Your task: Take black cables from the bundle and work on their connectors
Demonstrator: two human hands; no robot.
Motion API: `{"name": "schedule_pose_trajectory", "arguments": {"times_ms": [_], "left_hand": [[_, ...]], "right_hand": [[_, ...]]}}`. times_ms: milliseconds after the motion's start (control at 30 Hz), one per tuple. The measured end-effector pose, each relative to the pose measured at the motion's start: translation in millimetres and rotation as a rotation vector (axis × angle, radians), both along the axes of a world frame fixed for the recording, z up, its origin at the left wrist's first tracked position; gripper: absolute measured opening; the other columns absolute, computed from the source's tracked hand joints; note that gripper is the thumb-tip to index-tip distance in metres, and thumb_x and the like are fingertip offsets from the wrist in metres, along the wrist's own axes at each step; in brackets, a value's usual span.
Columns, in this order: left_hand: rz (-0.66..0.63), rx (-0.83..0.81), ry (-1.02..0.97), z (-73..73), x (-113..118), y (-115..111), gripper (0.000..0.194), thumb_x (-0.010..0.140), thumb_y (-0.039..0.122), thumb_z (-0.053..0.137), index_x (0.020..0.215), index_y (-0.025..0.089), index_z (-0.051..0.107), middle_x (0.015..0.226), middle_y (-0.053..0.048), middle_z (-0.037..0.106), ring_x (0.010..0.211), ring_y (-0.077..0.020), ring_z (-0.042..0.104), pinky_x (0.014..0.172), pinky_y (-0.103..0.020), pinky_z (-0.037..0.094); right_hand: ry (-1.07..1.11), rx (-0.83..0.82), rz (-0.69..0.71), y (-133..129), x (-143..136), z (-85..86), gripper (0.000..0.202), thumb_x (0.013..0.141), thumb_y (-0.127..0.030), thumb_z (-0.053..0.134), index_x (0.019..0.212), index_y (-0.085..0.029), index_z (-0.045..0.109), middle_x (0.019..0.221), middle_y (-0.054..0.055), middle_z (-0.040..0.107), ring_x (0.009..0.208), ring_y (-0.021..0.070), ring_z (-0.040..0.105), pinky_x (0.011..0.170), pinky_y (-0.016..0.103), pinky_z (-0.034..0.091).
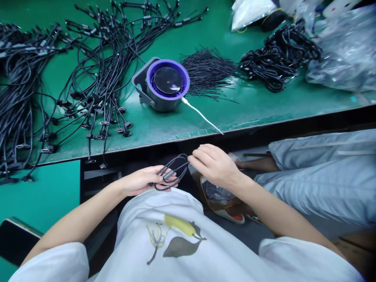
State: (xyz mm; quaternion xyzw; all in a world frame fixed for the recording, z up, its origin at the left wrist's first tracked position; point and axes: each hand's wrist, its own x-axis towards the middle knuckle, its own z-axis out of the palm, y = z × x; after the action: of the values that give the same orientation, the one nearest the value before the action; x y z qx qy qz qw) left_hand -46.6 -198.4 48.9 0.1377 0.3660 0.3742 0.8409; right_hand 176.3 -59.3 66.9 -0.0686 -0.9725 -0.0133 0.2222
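A black cable (176,164) is looped into a small coil in front of my body, just below the table edge. My left hand (148,179) grips the coil at its left end, with the thumb over the strands and fingers underneath. My right hand (216,164) is closed at the coil's right end, its fingertips pinched at the loop. Whether the right fingers hold the cable itself or something small on it is hidden. Beyond my hands on the table lies a pile of short black twist ties (208,70).
A purple-rimmed fan (168,80) with a white cord (202,115) stands on the green table (152,133). Loose black cables (108,70) spread at left. Bundled cables (279,58) and plastic bags (346,51) lie at right. A phone (17,241) rests at lower left; another person's legs (317,172) are at right.
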Motion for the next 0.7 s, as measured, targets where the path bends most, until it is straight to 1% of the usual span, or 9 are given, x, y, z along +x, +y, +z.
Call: {"name": "schedule_pose_trajectory", "arguments": {"times_ms": [100, 200, 300, 367, 400, 467, 567, 633, 700], "left_hand": [[0.043, -0.001, 0.123, -6.6, -1.0, 1.5, 0.020, 0.088, 0.024, 0.065, 0.104, 0.012, 0.067, 0.114, -0.018, 0.068, 0.104, -0.0245, 0.066, 0.090, -0.034, 0.051], [0.028, 0.024, 0.209, -10.4, -7.1, 2.0, 0.028, 0.089, 0.033, 0.064, 0.110, 0.014, 0.065, 0.117, -0.018, 0.068, 0.104, -0.0245, 0.066, 0.086, -0.034, 0.053], [-0.103, 0.051, 0.263, -10.3, -15.0, 3.2, 0.032, 0.089, 0.038, 0.063, 0.107, 0.012, 0.065, 0.094, -0.017, 0.073, 0.081, -0.0218, 0.071, 0.069, -0.029, 0.055], [-0.107, 0.051, 0.292, -9.2, -18.0, 5.4, 0.031, 0.089, 0.041, 0.063, 0.098, 0.012, 0.066, 0.076, -0.013, 0.072, 0.063, -0.0175, 0.068, 0.055, -0.023, 0.051], [-0.071, 0.053, 0.297, -8.7, -18.2, 6.9, 0.031, 0.088, 0.042, 0.063, 0.096, 0.012, 0.066, 0.074, -0.012, 0.072, 0.059, -0.0163, 0.067, 0.052, -0.021, 0.050], [0.021, 0.060, 0.292, -8.4, -15.4, 9.7, 0.031, 0.087, 0.042, 0.065, 0.098, 0.013, 0.067, 0.080, -0.012, 0.073, 0.065, -0.0164, 0.068, 0.057, -0.022, 0.052], [0.065, 0.091, 0.311, -9.6, -3.8, 10.1, 0.032, 0.088, 0.039, 0.065, 0.107, 0.013, 0.066, 0.099, -0.015, 0.072, 0.086, -0.0212, 0.070, 0.075, -0.029, 0.055], [0.035, 0.161, 0.365, -9.7, 6.7, 6.6, 0.034, 0.090, 0.039, 0.061, 0.113, 0.014, 0.065, 0.109, -0.016, 0.070, 0.098, -0.0250, 0.068, 0.085, -0.035, 0.053], [-0.050, 0.311, 0.481, -7.1, 16.8, 1.5, 0.035, 0.093, 0.039, 0.056, 0.118, 0.016, 0.064, 0.120, -0.016, 0.066, 0.112, -0.0274, 0.062, 0.096, -0.040, 0.047]], "right_hand": [[0.033, -0.032, -0.182, 9.8, 25.8, -4.0, 0.023, 0.091, -0.013, 0.044, 0.095, -0.022, 0.064, 0.093, 0.007, 0.065, 0.087, 0.0200, 0.058, 0.082, 0.038, 0.047], [0.060, -0.046, -0.461, 24.2, 65.3, -6.9, 0.020, 0.092, -0.024, 0.045, 0.097, -0.023, 0.064, 0.081, 0.009, 0.063, 0.076, 0.0235, 0.056, 0.072, 0.040, 0.044], [0.069, -0.069, -0.712, 31.5, 114.0, -16.2, 0.025, 0.095, -0.030, 0.040, 0.098, -0.025, 0.064, 0.078, 0.012, 0.063, 0.073, 0.0267, 0.058, 0.068, 0.041, 0.042], [-0.017, -0.103, -0.782, 25.0, 140.0, -27.1, 0.025, 0.095, -0.035, 0.042, 0.094, -0.025, 0.065, 0.079, 0.012, 0.066, 0.072, 0.0269, 0.060, 0.064, 0.039, 0.042], [-0.100, -0.141, -0.785, 17.5, 147.8, -32.8, 0.025, 0.094, -0.037, 0.043, 0.091, -0.025, 0.065, 0.079, 0.012, 0.067, 0.070, 0.0264, 0.062, 0.062, 0.038, 0.041], [-0.294, -0.281, -0.713, -4.2, 149.9, -41.6, 0.028, 0.094, -0.040, 0.046, 0.085, -0.023, 0.066, 0.078, 0.009, 0.068, 0.066, 0.0242, 0.063, 0.058, 0.035, 0.041], [-0.485, -0.591, -0.425, -40.9, 122.7, -41.5, 0.028, 0.096, -0.031, 0.046, 0.079, -0.020, 0.065, 0.076, 0.004, 0.069, 0.067, 0.0188, 0.065, 0.058, 0.029, 0.041], [-0.495, -0.739, -0.192, -57.1, 95.9, -32.6, 0.027, 0.097, -0.028, 0.046, 0.078, -0.020, 0.064, 0.075, 0.001, 0.068, 0.067, 0.0151, 0.064, 0.059, 0.026, 0.041], [-0.404, -0.783, -0.061, -61.6, 72.1, -21.0, 0.027, 0.098, -0.028, 0.044, 0.081, -0.019, 0.063, 0.075, 0.000, 0.066, 0.066, 0.0128, 0.062, 0.059, 0.024, 0.041]]}}
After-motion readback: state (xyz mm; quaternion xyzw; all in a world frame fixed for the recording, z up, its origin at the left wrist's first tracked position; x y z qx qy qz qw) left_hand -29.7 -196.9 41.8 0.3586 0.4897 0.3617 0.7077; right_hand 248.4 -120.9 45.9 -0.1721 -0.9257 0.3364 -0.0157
